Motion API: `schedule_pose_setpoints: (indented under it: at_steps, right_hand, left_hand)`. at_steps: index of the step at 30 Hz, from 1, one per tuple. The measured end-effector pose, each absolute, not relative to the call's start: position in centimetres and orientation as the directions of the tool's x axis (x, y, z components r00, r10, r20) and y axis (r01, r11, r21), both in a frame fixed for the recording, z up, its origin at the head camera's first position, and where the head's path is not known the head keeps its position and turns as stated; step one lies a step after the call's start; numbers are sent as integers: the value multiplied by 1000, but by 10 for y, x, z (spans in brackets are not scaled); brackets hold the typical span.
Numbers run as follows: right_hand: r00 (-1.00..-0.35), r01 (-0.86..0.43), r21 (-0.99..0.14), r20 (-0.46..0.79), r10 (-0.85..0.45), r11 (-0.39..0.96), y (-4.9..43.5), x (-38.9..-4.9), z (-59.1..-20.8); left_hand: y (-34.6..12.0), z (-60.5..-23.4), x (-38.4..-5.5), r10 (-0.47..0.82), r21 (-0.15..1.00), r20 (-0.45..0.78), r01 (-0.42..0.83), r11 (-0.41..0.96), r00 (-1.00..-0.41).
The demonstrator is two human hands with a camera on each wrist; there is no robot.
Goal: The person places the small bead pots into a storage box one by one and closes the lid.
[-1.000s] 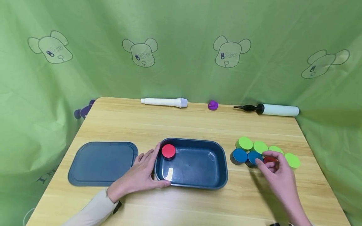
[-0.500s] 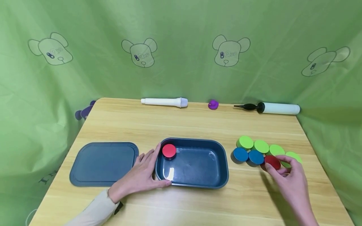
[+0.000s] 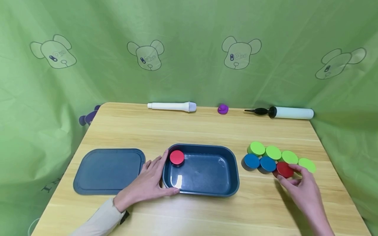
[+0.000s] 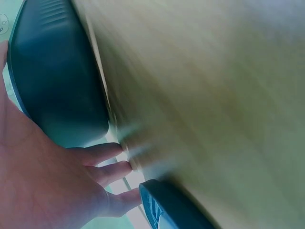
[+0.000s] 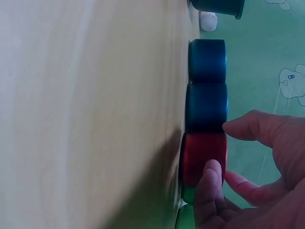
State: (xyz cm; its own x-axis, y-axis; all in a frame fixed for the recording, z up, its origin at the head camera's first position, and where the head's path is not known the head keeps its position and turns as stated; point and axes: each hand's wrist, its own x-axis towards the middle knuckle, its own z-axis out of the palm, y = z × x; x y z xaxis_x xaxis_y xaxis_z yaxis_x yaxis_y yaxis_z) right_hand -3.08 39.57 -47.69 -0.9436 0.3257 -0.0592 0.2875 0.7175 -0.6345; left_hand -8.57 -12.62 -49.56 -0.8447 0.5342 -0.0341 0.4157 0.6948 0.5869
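Note:
My left hand (image 3: 149, 180) steadies the left end of a dark blue lunch box (image 3: 203, 193), thumb along its front rim and fingers extended beside its left wall. In the left wrist view, the hand (image 4: 52, 176) lies against the box's outer wall (image 4: 57, 81). A short red cylinder (image 3: 177, 158) stands inside at the back left. Over on the right, my right hand (image 3: 305, 190) pinches another red cylinder (image 3: 284, 169) by its sides, as the right wrist view confirms for that red cylinder (image 5: 202, 152). Two blue cylinders (image 3: 251, 161) adjoin it, and several green cylinders (image 3: 273, 152) stand behind.
A flat dark blue lid (image 3: 109, 170) lies left of the box, close to the left fingers. Along the table's back edge are a white microphone-shaped object (image 3: 171, 106), a purple duck (image 3: 222, 109) and a white hand pump (image 3: 292, 112). A green curtain (image 3: 189, 65) hangs behind.
My right hand has moved right from over the blue cylinder to the red one, its fingers now on the sides. The left hand has stayed at the box.

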Motion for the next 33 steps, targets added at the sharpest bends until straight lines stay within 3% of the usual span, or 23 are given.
schedule_pose_setpoints:
  at_steps: [16, 33]
  right_hand:
    - [-925, 350, -601, -98, 368, 719, 400, -33, -481]
    - [-894, 363, -650, -43, 445, 667, 393, -25, -464]
  left_hand:
    - [-126, -495, -86, 530, 586, -35, 412, 697, -847]
    - [-127, -494, -85, 529, 592, -32, 411, 694, -848]
